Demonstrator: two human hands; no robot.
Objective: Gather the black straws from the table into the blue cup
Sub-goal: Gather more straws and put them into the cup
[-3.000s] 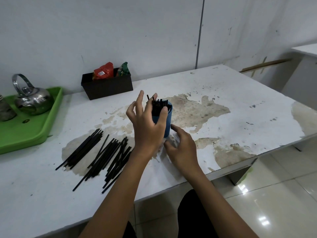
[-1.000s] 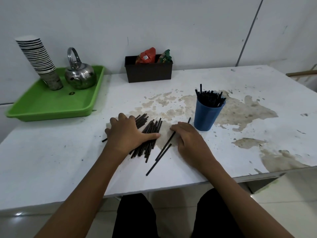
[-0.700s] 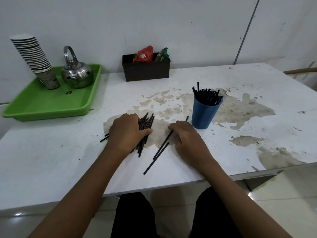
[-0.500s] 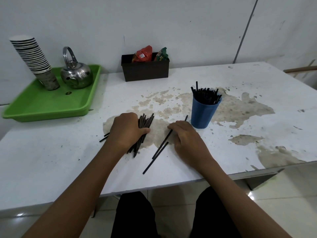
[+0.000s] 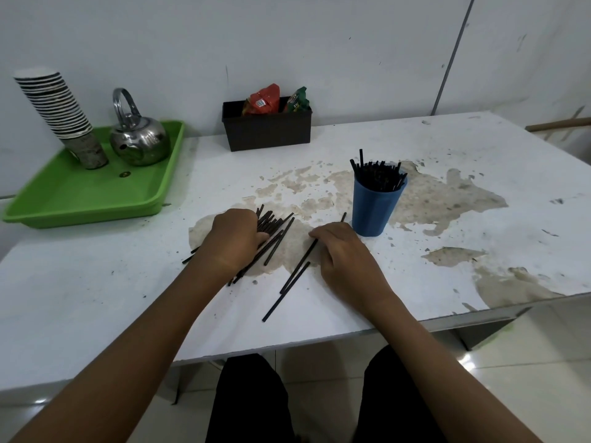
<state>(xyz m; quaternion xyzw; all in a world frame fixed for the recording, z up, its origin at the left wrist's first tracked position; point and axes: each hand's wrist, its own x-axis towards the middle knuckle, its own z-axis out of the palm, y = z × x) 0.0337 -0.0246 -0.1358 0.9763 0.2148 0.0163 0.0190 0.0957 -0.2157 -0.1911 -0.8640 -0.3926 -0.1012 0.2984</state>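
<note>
With the left hand (image 5: 235, 239) curled over the loose bundle of thin black plastic straws (image 5: 271, 233) on the worn white bench (image 5: 479, 187), its grip should squeeze them parallel before lifting toward the part-filled blue plastic cup (image 5: 374, 203), while the right hand (image 5: 342, 251) pins two strays.

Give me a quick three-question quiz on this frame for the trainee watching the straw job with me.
1. True or false: the blue cup lies tipped on its side.
2. Which hand covers the larger bunch of loose straws? A) left hand B) right hand
3. Fill in: the kettle and the stack of paper cups stand on a green ____.

Key:
1. False; it stands upright with straws in it.
2. A; the right hand rests on only a couple of separate straws.
3. tray
</note>
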